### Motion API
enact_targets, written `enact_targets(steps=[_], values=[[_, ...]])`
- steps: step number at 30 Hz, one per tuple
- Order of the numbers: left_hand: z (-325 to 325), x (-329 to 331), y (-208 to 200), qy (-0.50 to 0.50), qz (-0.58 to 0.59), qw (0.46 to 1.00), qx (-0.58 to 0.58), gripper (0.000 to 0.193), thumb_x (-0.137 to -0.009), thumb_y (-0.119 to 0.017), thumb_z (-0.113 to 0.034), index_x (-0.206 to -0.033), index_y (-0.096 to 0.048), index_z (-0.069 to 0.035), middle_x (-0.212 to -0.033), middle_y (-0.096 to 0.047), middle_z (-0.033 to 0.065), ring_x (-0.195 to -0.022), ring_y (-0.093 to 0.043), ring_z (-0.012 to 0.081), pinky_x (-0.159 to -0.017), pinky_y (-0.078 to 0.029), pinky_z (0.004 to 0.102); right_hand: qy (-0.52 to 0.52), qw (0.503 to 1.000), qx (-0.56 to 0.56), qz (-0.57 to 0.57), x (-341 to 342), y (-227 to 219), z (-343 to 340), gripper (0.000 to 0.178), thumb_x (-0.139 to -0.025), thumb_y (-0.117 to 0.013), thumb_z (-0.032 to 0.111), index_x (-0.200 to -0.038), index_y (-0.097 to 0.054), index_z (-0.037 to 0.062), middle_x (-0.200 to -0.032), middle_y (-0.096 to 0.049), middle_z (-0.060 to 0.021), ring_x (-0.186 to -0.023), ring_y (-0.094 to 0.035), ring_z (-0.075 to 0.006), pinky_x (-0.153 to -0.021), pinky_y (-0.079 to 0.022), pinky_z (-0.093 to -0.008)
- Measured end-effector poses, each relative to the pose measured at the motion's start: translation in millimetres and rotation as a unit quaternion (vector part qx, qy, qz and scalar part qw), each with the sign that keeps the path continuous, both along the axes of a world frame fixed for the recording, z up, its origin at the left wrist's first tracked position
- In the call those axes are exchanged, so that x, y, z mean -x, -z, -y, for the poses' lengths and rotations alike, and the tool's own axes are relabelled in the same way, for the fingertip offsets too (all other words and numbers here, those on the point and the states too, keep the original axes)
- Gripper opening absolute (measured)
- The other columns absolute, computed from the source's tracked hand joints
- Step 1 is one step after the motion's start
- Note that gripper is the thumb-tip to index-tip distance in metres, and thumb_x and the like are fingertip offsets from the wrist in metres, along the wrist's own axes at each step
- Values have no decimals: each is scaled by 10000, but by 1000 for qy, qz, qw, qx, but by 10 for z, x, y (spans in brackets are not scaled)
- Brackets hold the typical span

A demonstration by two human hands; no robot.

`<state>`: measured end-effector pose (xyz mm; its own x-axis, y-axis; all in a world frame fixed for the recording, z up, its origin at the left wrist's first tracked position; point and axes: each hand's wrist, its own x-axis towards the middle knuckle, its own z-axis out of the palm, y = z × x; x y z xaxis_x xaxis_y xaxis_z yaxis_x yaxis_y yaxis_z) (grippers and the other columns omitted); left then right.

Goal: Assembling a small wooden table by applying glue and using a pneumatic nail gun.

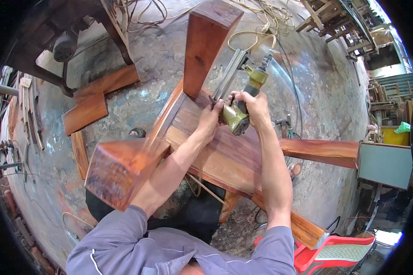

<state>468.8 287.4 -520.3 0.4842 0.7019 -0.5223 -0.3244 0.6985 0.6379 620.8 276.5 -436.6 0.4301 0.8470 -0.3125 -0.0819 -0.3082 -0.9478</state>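
A green air nail gun [236, 118] with a long silver magazine is held over an upturned wooden table or bench frame [229, 158]. My right hand [258, 109] wraps round its dark grip, the hose fitting pointing away from me. At the front end of the magazine, my left hand [208, 120] grips the tool, its thumb showing and some fingers hidden. Thick reddish-brown legs stick out of the frame: one tall leg [207, 50] at the far side, another leg [121, 172] under my left forearm, and one leg [320, 151] to the right.
A yellowish air hose [271, 20] coils across the worn floor at the far side. Brown boards [89, 110] lie at the left, beside a dark bench with a motor [65, 47]. A red plastic chair [337, 252] stands near right, below a pale cabinet [384, 165]. Stacked wood lines both sides.
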Motion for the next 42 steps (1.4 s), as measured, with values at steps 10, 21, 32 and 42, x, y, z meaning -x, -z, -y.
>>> enact_targets(steps=[10, 21, 32, 42], values=[[-46, 49, 23, -35, 82, 995, 51, 490, -1043, -587, -466, -1268, -597, -32, -1108, -673, 84, -926, -689, 179, -775, -578, 352, 11, 962, 46, -270, -277, 298, -279, 105, -903, -646, 20, -912, -615, -79, -912, -690, -191, -827, -720, -272, -828, -632, -399], [-224, -269, 69, -71, -5, 997, -35, 478, -938, -732, -426, -1184, -667, -21, -1093, -683, 50, -928, -642, 126, -793, -539, 322, -184, 863, 279, 378, -763, 251, -130, 412, -1002, -637, 334, -1182, -592, -34, -1031, -679, -229, -879, -700, -359, -783, -568, -471], [-186, -265, -158, 11, -274, 930, -247, 507, -982, -679, -434, -1161, -657, 40, -1055, -706, 179, -977, -677, 234, -898, -529, 364, -301, 928, -60, 213, -1151, 743, -167, 429, -784, -819, 34, -1191, -685, 26, -1103, -735, -92, -1024, -688, -219, -911, -541, -347], [1099, -1105, 507, 272, 13, 869, -413, 435, -1018, -553, -143, -1411, -503, 36, -1611, -350, 269, -1408, -439, 434, -1144, -436, 429, -194, 850, -132, 471, -1882, 390, -451, 376, -847, -816, 98, -1202, -730, 12, -1171, -760, -126, -1043, -722, -207, -923, -554, -358]])
